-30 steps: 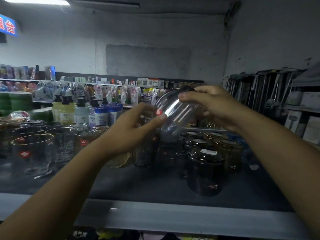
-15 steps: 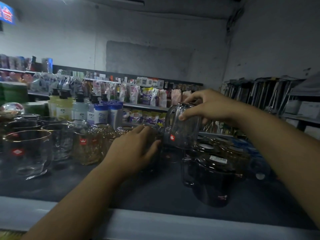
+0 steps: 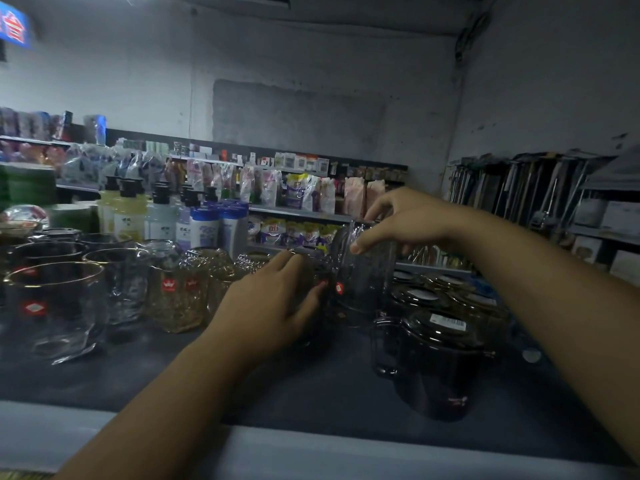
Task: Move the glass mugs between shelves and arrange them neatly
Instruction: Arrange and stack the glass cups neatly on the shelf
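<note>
My right hand point(image 3: 405, 220) grips the rim of a clear glass mug point(image 3: 367, 275) with a small red label, holding it upright just above the dark shelf point(image 3: 311, 382). To its left, my left hand point(image 3: 273, 303) wraps around another glass mug point(image 3: 311, 258) standing on the shelf, mostly hidden behind my fingers. Several dark glass mugs point(image 3: 436, 358) with lids stand at the right. Amber textured mugs point(image 3: 180, 289) and clear gold-rimmed mugs point(image 3: 52, 306) stand in rows at the left.
Pump bottles point(image 3: 128, 216) and blue-capped bottles point(image 3: 204, 226) stand behind the mugs. Farther back, a shelf holds packaged goods point(image 3: 298, 192). Hanging tools point(image 3: 519, 188) fill a rack at the right. The shelf's pale front lip point(image 3: 311, 452) runs across the bottom.
My right hand has turned the clear mug from tilted to upright and lowered it toward the shelf. My left hand has dropped from that mug onto a mug standing on the shelf.
</note>
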`<move>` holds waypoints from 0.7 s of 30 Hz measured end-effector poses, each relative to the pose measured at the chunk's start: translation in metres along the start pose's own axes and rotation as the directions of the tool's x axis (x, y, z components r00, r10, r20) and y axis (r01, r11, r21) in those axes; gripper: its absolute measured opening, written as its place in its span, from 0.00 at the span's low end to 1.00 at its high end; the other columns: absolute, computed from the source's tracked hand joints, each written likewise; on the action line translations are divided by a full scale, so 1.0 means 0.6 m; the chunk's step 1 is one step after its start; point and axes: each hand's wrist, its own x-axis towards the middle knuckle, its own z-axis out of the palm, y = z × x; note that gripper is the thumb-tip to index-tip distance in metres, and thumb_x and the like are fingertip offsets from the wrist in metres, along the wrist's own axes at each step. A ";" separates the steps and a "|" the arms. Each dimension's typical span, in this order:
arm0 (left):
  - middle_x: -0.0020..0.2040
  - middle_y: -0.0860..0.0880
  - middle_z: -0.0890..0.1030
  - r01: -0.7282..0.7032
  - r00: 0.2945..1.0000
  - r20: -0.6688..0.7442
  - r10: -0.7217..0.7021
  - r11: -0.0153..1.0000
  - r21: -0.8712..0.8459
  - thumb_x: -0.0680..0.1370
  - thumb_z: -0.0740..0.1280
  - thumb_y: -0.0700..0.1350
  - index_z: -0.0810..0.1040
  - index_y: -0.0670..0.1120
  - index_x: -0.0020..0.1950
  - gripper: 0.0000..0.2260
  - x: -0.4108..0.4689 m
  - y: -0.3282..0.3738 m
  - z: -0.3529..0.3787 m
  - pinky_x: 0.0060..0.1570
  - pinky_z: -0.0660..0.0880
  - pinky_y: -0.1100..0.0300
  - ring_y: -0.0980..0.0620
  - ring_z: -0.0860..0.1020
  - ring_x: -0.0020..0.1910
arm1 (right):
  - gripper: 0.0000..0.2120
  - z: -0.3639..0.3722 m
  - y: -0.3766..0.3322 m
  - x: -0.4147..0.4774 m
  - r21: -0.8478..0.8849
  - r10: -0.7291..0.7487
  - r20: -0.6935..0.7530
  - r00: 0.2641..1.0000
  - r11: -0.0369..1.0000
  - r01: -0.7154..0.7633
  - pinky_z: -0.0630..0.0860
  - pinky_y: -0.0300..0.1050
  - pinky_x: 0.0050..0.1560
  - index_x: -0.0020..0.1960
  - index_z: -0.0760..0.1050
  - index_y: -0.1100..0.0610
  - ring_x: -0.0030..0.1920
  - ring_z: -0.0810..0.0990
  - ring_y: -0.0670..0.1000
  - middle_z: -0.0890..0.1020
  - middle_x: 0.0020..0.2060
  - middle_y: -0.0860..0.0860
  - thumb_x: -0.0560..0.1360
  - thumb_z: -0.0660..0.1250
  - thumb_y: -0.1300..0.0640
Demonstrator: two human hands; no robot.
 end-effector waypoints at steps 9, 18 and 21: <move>0.50 0.54 0.75 -0.017 1.000 -0.010 0.017 1.000 -0.016 0.77 0.52 0.66 0.68 0.55 0.52 0.17 0.000 0.003 -0.005 0.39 0.77 0.48 0.44 0.80 0.44 | 0.38 0.072 0.019 -0.003 -0.151 0.023 0.044 0.999 0.988 -0.016 0.77 0.62 0.59 0.62 0.79 0.68 0.61 0.79 0.66 0.80 0.62 0.66 0.63 0.82 0.42; 0.45 0.55 0.72 -0.032 0.998 -0.048 0.031 0.999 -0.019 0.77 0.54 0.65 0.64 0.56 0.46 0.14 -0.002 0.005 -0.004 0.37 0.77 0.48 0.44 0.79 0.41 | 0.39 0.085 0.033 -0.010 -0.172 -0.003 0.074 0.997 0.985 0.016 0.78 0.54 0.61 0.64 0.77 0.61 0.59 0.79 0.59 0.79 0.63 0.61 0.65 0.79 0.36; 0.45 0.56 0.71 -0.036 0.998 -0.043 0.034 0.999 -0.030 0.77 0.53 0.65 0.65 0.56 0.47 0.14 -0.001 0.005 -0.004 0.38 0.77 0.48 0.44 0.79 0.41 | 0.32 0.071 0.040 -0.007 -0.124 -0.037 0.088 0.995 0.991 0.048 0.77 0.49 0.58 0.63 0.76 0.53 0.56 0.78 0.49 0.78 0.59 0.49 0.70 0.71 0.32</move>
